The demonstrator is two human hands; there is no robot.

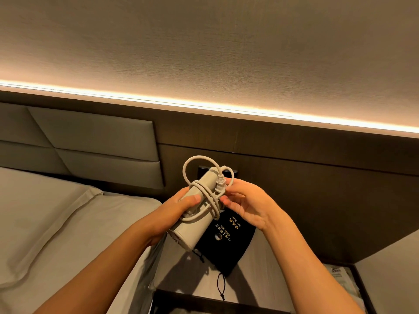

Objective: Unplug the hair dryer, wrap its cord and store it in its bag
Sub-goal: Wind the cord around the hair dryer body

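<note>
A pale grey hair dryer is held up over the bedside table, its grille end pointing down toward me. My left hand grips its body, thumb across the top. Its grey cord is wound in several turns around the handle, with one loose loop standing up above. My right hand pinches the cord just beside the plug, which is free of the wall. The black drawstring bag with gold lettering lies flat on the table underneath, its string trailing toward me.
A bed with a grey pillow and padded headboard fills the left. A dark wall socket plate sits behind the dryer. The nightstand has an open dark drawer edge at the front and papers at right.
</note>
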